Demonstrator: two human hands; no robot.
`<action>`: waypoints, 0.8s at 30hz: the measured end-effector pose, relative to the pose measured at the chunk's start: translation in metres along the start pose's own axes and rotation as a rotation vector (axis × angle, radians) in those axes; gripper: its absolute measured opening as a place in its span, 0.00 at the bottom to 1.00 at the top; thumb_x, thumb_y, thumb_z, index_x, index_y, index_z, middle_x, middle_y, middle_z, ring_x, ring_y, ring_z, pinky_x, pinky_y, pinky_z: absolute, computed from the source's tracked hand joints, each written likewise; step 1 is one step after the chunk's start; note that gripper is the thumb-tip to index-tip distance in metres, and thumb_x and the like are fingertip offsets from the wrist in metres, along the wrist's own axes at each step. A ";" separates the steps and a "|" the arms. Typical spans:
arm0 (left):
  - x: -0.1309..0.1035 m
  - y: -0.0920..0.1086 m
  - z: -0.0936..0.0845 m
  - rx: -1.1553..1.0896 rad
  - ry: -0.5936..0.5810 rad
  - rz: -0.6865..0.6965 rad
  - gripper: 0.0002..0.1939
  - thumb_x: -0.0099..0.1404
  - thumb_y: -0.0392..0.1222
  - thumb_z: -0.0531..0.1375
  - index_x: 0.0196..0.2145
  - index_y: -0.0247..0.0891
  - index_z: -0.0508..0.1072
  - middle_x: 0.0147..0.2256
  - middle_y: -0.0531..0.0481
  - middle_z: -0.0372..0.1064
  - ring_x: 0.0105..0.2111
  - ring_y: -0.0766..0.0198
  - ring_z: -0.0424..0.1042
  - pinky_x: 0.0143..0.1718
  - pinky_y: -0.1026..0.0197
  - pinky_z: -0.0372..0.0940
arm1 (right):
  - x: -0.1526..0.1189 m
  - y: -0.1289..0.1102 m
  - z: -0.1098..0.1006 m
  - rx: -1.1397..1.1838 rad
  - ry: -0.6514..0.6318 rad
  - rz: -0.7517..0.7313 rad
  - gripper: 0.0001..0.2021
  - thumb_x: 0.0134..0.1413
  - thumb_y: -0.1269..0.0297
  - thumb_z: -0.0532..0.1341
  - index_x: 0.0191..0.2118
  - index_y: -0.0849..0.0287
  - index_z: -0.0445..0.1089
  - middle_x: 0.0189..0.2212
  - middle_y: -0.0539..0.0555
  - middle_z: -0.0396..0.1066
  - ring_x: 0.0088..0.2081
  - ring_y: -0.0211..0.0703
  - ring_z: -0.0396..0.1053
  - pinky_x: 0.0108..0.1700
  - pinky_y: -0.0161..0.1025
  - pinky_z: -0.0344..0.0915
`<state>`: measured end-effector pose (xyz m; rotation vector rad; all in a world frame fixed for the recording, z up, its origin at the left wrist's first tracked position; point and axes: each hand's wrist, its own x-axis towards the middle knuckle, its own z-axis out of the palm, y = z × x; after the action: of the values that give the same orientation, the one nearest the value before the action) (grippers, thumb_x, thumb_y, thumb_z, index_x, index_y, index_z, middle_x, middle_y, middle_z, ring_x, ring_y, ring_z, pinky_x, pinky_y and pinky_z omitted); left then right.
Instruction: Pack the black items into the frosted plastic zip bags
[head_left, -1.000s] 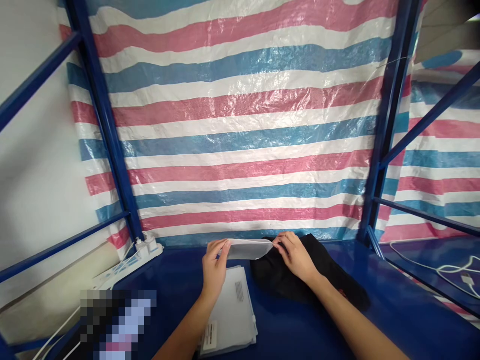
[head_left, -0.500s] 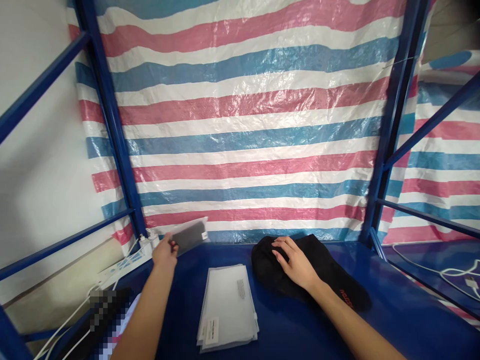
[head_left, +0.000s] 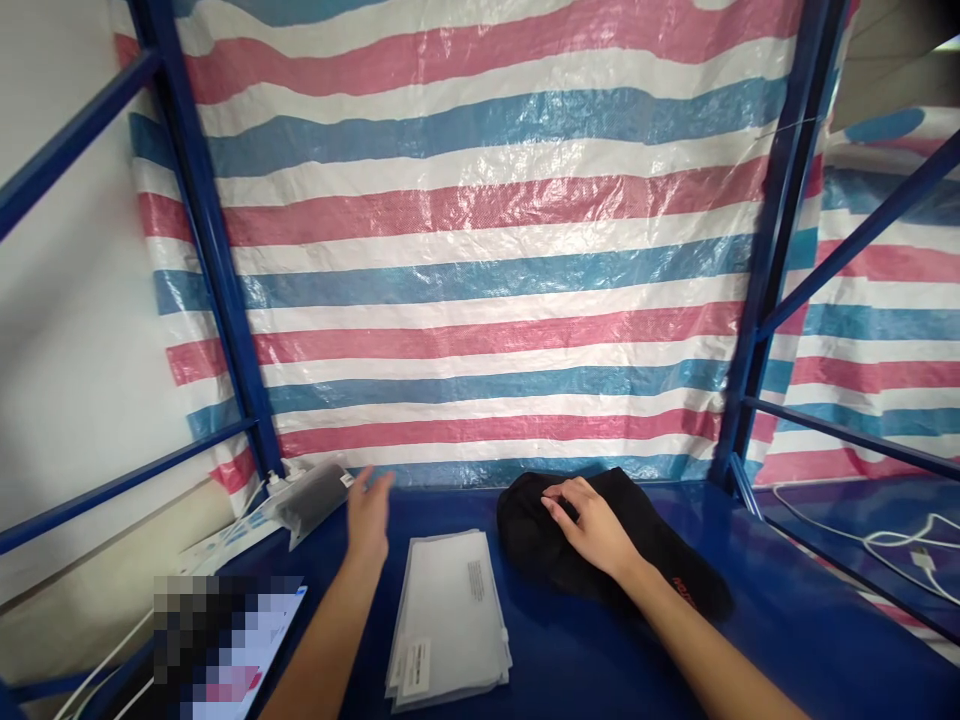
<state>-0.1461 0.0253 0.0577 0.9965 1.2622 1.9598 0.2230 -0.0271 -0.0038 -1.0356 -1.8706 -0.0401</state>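
Observation:
My left hand (head_left: 369,515) is raised with its fingers apart, holding nothing, just right of a clear bag with something dark grey in it (head_left: 319,497). That bag leans by the power strip at the back left. Flat on the blue surface (head_left: 559,665) lies a stack of frosted zip bags (head_left: 450,610) with a white label, between my hands. My right hand (head_left: 589,520) rests on a black cloth item (head_left: 660,540) with orange lettering, its fingers loosely curled; whether they grip the cloth is hard to make out.
A white power strip (head_left: 225,540) with plugs and cables sits at the left, above a blurred-out device (head_left: 255,640). Blue metal posts (head_left: 217,270) frame a striped plastic sheet (head_left: 487,270). A white cable (head_left: 885,540) lies at the far right.
My left hand has let go of the bag with the dark grey item and moved right. The bag now leans by the power strip. My right hand stays on the black cloth.

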 end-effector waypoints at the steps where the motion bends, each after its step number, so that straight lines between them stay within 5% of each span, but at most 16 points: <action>1: -0.019 -0.002 0.012 0.038 -0.176 0.024 0.17 0.56 0.43 0.77 0.43 0.41 0.83 0.39 0.47 0.81 0.41 0.53 0.82 0.43 0.55 0.75 | 0.001 0.000 -0.002 -0.002 0.016 0.007 0.12 0.76 0.57 0.58 0.48 0.53 0.78 0.42 0.58 0.80 0.47 0.57 0.77 0.50 0.55 0.77; 3: -0.058 -0.003 0.032 0.253 -0.838 0.252 0.11 0.64 0.47 0.73 0.44 0.44 0.85 0.46 0.44 0.83 0.47 0.50 0.82 0.49 0.53 0.75 | 0.001 0.001 -0.007 -0.006 0.047 0.028 0.13 0.76 0.56 0.57 0.48 0.53 0.77 0.43 0.58 0.81 0.47 0.57 0.77 0.49 0.55 0.77; 4: -0.076 -0.003 0.040 0.348 -1.075 0.402 0.12 0.67 0.46 0.72 0.48 0.47 0.85 0.49 0.45 0.82 0.50 0.50 0.81 0.52 0.52 0.74 | 0.002 0.001 -0.010 -0.007 0.062 0.042 0.13 0.76 0.55 0.57 0.48 0.53 0.77 0.43 0.58 0.81 0.46 0.57 0.77 0.49 0.55 0.77; 6: -0.106 -0.004 0.051 0.507 -1.328 0.679 0.17 0.66 0.44 0.73 0.53 0.49 0.84 0.52 0.46 0.82 0.52 0.49 0.80 0.55 0.51 0.72 | 0.002 0.001 -0.015 0.008 0.073 0.075 0.14 0.76 0.54 0.56 0.47 0.52 0.77 0.42 0.58 0.80 0.44 0.56 0.77 0.46 0.52 0.77; 9: -0.128 -0.009 0.061 0.678 -1.347 0.892 0.17 0.67 0.39 0.71 0.54 0.48 0.83 0.49 0.46 0.82 0.48 0.50 0.81 0.52 0.52 0.72 | 0.001 -0.003 -0.022 0.079 -0.016 0.098 0.13 0.75 0.52 0.58 0.43 0.53 0.77 0.37 0.55 0.79 0.38 0.52 0.77 0.40 0.47 0.74; 15: -0.126 -0.016 0.071 0.701 -1.320 1.005 0.13 0.74 0.40 0.64 0.54 0.46 0.82 0.49 0.45 0.80 0.47 0.51 0.80 0.51 0.53 0.71 | -0.001 -0.009 -0.029 0.149 -0.292 0.075 0.13 0.71 0.54 0.63 0.35 0.54 0.73 0.30 0.50 0.75 0.30 0.44 0.72 0.34 0.40 0.67; 19: -0.127 -0.013 0.077 0.700 -1.228 0.919 0.12 0.76 0.38 0.60 0.50 0.44 0.82 0.45 0.46 0.80 0.41 0.54 0.80 0.40 0.58 0.71 | -0.001 -0.010 -0.037 0.306 -0.434 0.143 0.11 0.67 0.54 0.65 0.35 0.55 0.73 0.29 0.49 0.74 0.29 0.41 0.69 0.29 0.36 0.64; 24: -0.125 -0.009 0.091 0.688 -1.126 0.752 0.10 0.75 0.38 0.59 0.46 0.42 0.81 0.42 0.46 0.80 0.39 0.55 0.79 0.37 0.59 0.68 | 0.003 -0.011 -0.044 0.374 -0.370 0.184 0.11 0.63 0.54 0.70 0.38 0.55 0.74 0.33 0.49 0.74 0.31 0.41 0.69 0.33 0.37 0.66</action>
<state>-0.0017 -0.0282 0.0400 2.6859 0.8749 0.8835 0.2471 -0.0516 0.0266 -0.9908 -1.9956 0.6238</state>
